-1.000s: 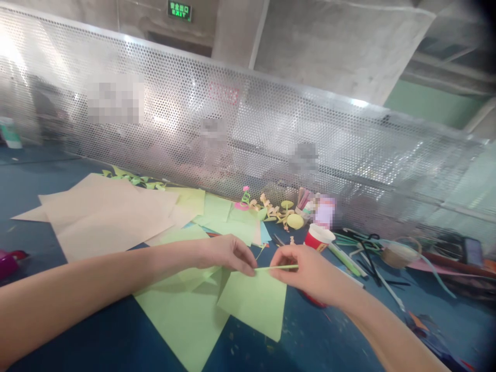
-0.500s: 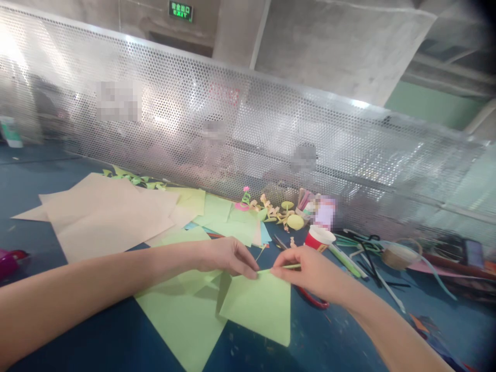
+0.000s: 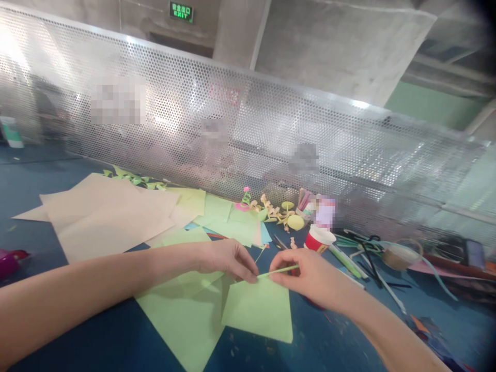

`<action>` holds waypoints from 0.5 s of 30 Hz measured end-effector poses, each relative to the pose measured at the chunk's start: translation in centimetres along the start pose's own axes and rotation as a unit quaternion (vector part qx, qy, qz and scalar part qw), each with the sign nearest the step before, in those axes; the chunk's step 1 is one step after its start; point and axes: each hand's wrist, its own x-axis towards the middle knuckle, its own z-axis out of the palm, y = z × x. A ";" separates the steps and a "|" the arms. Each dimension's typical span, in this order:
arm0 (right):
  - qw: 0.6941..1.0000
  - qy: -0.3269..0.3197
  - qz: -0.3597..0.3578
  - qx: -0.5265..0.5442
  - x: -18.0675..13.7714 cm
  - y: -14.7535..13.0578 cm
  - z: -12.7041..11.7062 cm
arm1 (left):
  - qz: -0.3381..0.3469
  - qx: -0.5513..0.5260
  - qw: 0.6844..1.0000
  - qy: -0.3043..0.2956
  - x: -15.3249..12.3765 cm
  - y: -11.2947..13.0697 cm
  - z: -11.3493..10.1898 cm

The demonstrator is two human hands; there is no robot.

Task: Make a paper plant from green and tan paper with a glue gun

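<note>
My left hand (image 3: 227, 260) and my right hand (image 3: 308, 277) meet over the blue table (image 3: 77, 341). Both pinch the top edge of a light green paper sheet (image 3: 259, 310), which is rolled into a thin green tube (image 3: 279, 270) along that edge. The sheet hangs down from the fingers onto the table. A larger green sheet (image 3: 186, 315) lies under my left wrist.
Tan paper sheets (image 3: 104, 217) and more green sheets (image 3: 217, 212) lie behind my hands. A red cup (image 3: 318, 238), small paper figures (image 3: 271, 209), pens and a tape roll (image 3: 399, 254) crowd the right. A perforated metal screen (image 3: 232, 134) borders the table's far side.
The green sheet has swung slightly, its lower edge now lying flatter and further right. My hands have stayed almost where they were, still pinching the rolled edge.
</note>
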 end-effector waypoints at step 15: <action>1.000 -0.018 -0.003 0.020 -0.1 -0.7 0.0 | -0.016 0.024 0.999 -0.034 -0.2 -0.1 0.0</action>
